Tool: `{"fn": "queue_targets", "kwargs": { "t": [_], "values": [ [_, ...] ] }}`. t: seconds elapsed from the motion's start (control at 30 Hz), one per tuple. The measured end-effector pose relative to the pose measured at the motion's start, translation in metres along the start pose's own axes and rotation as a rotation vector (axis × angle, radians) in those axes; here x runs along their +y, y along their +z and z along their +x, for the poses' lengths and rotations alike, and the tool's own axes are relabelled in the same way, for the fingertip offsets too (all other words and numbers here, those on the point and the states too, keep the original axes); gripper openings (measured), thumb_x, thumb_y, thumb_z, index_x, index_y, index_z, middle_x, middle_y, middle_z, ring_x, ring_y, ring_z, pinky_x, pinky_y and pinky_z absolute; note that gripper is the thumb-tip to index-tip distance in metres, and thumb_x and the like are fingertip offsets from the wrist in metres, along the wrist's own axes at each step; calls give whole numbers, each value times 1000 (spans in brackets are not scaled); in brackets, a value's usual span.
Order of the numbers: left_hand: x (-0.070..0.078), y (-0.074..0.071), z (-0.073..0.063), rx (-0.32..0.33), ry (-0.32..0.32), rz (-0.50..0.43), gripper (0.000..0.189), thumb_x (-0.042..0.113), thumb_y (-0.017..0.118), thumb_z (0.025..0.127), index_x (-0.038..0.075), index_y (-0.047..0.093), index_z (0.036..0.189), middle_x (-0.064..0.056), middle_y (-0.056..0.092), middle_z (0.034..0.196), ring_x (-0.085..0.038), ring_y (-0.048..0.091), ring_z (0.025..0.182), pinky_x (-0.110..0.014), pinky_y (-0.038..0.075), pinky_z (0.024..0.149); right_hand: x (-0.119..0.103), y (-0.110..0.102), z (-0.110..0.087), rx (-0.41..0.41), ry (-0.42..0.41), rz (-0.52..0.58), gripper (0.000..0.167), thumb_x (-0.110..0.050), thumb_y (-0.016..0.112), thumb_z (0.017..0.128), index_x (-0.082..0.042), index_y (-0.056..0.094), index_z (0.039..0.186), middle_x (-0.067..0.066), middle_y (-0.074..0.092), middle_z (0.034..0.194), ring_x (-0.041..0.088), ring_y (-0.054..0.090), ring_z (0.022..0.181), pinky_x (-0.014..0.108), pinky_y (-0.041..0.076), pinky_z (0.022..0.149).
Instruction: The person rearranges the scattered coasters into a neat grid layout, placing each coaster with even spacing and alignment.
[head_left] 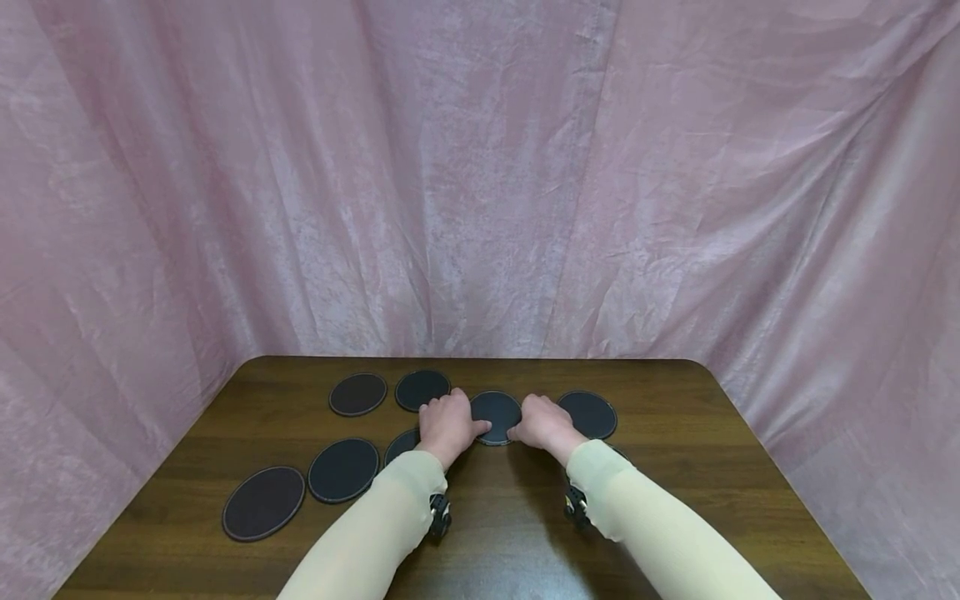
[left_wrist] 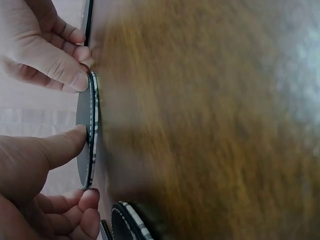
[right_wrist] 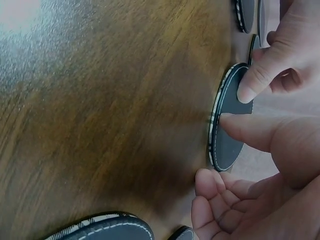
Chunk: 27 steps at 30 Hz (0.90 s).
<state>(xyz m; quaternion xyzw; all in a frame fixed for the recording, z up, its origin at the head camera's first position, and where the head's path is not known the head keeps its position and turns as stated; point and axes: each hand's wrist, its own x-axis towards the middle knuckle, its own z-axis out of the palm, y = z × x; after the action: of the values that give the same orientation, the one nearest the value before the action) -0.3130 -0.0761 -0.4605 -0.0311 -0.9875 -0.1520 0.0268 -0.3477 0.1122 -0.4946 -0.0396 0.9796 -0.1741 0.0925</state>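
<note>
Between both hands is a round black coaster [head_left: 496, 417] with pale stitching around its rim and a patterned light side edge [left_wrist: 94, 130]. My left hand [head_left: 447, 423] grips its left side, thumb on the upper face and curled fingers at the edge. On the opposite side my right hand [head_left: 543, 422] holds it the same way; in the right wrist view the right thumb [right_wrist: 250, 130] lies on the face and the fingertips meet the rim. Directly left of my left hand lies another coaster [head_left: 422, 390], and one more coaster [head_left: 587, 414] lies just right of my right hand.
More black coasters lie on the left of the brown wooden table [head_left: 712, 500]: one at the back [head_left: 357, 394], two further forward [head_left: 343, 470] [head_left: 264, 503], and one partly behind the left arm [head_left: 401, 444]. A pink curtain [head_left: 480, 183] hangs behind.
</note>
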Motion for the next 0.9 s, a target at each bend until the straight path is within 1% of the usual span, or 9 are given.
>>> {"fn": "queue_targets", "kwargs": {
  "t": [0.03,0.1,0.23,0.37,0.5,0.67,0.8,0.87,0.9],
  "values": [
    [0,1,0,9,3,3,70,53,94,87,-5,70,119,-20,77,104,-41,71,105,-56,51,98,7,8,11,-5,1,2,45,-44,91,91,-4,79,108,9,69,93,27,61,80,44,54,69],
    [-1,2,0,25,9,8,69,53,94,87,-4,70,117,-19,77,102,-40,71,103,-54,51,94,11,12,17,-20,11,18,46,-45,92,89,-5,79,107,8,70,93,26,61,78,44,55,69],
    [-1,2,-2,34,10,6,70,53,94,86,-3,69,118,-18,76,101,-39,70,102,-54,51,93,22,22,31,-17,7,80,37,-41,94,87,-9,77,93,5,66,86,24,60,72,40,51,63],
    [-3,1,-5,38,8,1,71,54,94,86,-4,68,120,-18,76,102,-39,71,103,-55,51,95,26,25,33,5,-32,111,35,-39,92,89,-13,71,77,4,62,83,24,59,68,38,49,59],
    [-5,1,-8,40,7,-17,72,52,94,87,-5,68,123,-18,76,103,-40,71,104,-57,51,97,26,24,30,23,-56,123,37,-41,90,91,-17,69,70,2,61,76,21,59,65,36,48,59],
    [-7,1,-10,42,10,-32,73,50,93,89,-6,68,128,-19,76,105,-40,71,105,-59,51,98,29,26,32,34,-86,150,34,-40,89,93,-18,72,73,1,63,73,22,60,65,37,48,61],
    [-5,-4,-12,42,21,-31,71,50,90,92,-6,68,129,-19,77,107,-40,71,105,-59,51,99,30,23,32,91,-88,170,33,-35,89,93,-15,68,77,0,58,77,21,55,68,38,45,64],
    [-4,-6,-12,41,31,-33,70,50,89,93,-6,68,130,-18,77,106,-40,71,105,-59,51,99,27,17,25,123,-94,176,34,-33,89,92,-14,65,77,0,55,77,21,52,69,38,43,65],
    [-3,-7,-12,38,36,-34,69,49,89,93,-6,68,129,-18,77,105,-39,72,104,-58,52,99,23,9,17,125,-95,181,33,-32,89,92,-13,66,80,1,55,79,22,53,71,38,44,67]
  ]
}}
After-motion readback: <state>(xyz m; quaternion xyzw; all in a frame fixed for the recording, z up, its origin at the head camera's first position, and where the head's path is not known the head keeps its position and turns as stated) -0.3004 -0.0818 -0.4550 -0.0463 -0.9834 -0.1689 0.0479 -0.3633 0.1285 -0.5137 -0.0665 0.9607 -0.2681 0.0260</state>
